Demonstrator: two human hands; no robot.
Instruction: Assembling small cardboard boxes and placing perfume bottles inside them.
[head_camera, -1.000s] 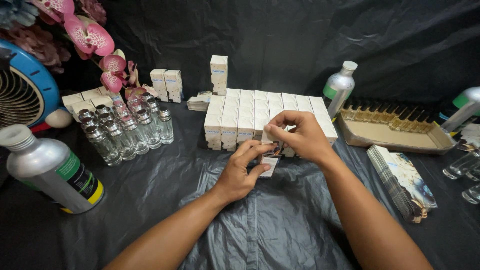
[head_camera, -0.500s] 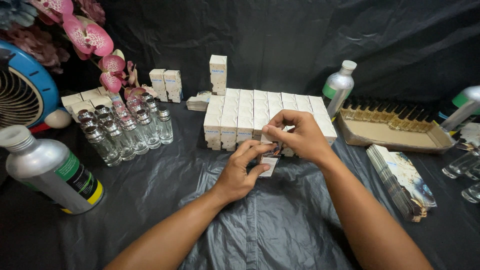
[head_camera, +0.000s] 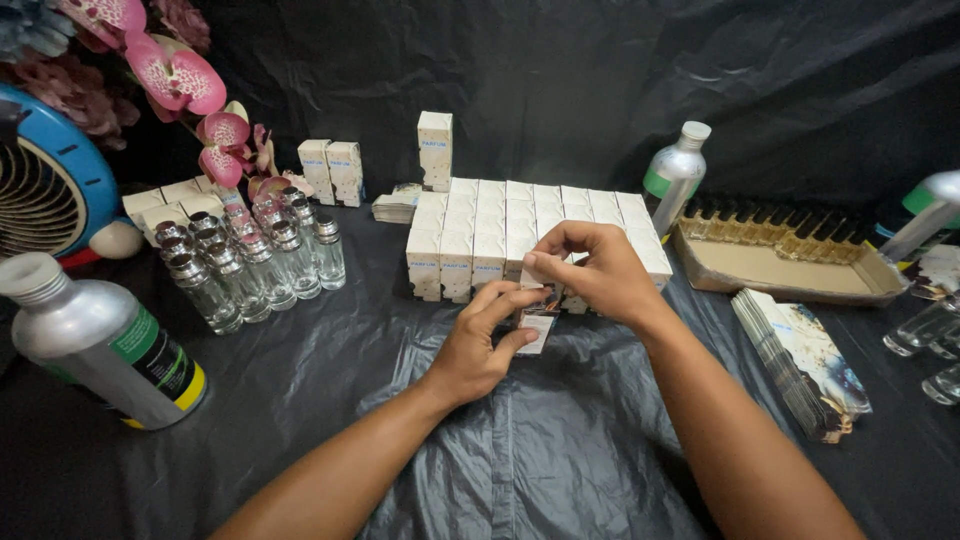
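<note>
A small white carton is held between both hands at table centre, just in front of the block of boxed cartons. The left hand is curled under and around the carton's lower end, fingers narrow and pressed on it. The right hand is pinched on the carton's top, thumb and forefinger closed tight there; what sits under the fingertips cannot be told. The carton is held upright, slightly tilted, above the black plastic sheet. To the left, a cluster of clear glass bottles with silver caps is stood, with a large aluminium bottle lying nearer the edge. A blue fan and pink artificial orchids are seen far left. To the right, a cardboard tray of filled vials is placed, an upright aluminium bottle behind it, and a stack of flat unfolded cartons in front.
</note>
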